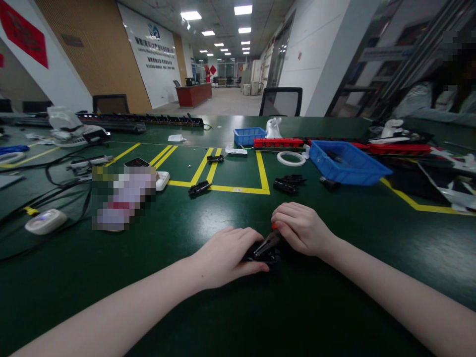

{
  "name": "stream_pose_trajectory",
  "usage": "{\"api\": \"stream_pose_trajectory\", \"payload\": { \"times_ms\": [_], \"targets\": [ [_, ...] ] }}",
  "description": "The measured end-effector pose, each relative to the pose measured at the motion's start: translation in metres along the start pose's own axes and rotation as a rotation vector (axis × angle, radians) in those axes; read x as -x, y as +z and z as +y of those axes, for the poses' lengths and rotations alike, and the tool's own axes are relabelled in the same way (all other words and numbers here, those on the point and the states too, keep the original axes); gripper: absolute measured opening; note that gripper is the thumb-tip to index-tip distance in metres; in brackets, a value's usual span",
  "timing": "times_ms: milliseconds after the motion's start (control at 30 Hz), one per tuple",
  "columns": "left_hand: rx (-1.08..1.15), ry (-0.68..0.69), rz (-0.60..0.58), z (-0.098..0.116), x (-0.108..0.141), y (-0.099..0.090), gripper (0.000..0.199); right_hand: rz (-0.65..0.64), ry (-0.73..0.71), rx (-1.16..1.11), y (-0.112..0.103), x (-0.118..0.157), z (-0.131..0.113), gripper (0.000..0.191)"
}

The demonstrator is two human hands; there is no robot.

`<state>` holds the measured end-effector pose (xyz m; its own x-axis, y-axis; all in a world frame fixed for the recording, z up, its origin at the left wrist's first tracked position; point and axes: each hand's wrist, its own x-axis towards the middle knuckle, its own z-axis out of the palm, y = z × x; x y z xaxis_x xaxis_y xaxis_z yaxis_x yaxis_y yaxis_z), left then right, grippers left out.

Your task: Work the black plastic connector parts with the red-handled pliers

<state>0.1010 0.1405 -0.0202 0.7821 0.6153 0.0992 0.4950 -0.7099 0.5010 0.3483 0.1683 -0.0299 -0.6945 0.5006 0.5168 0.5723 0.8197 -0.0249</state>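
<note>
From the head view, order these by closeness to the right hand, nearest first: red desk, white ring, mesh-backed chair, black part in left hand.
1. Black part: just left of the right hand.
2. White ring: ahead, on the green table.
3. Mesh-backed chair: beyond the table.
4. Red desk: far back, left.

**Surroundings: Room and Tabletop, by Clock from Mid-view**

Ceiling light (243,10), lit: twelve. Chair (281,102), mesh back: one. Ring (290,164), white, flat on green table (238,322): between two and three. Device (45,222), white, rounded: nine. Wall hanging (24,34), red: ten. Desk (194,95), reddish-brown: eleven.
</note>
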Motion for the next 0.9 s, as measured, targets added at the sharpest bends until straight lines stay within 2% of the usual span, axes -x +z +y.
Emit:
{"api": "stream_pose_trajectory", "payload": {
  "times_ms": [900],
  "targets": [
    [-0.005, -0.007, -0.009, -0.0021, -0.0013, 0.0017, 0.032, -0.020, -0.007, 0.023, -0.0013, 0.0004, -0.0017, 0.027]
  ]
}}
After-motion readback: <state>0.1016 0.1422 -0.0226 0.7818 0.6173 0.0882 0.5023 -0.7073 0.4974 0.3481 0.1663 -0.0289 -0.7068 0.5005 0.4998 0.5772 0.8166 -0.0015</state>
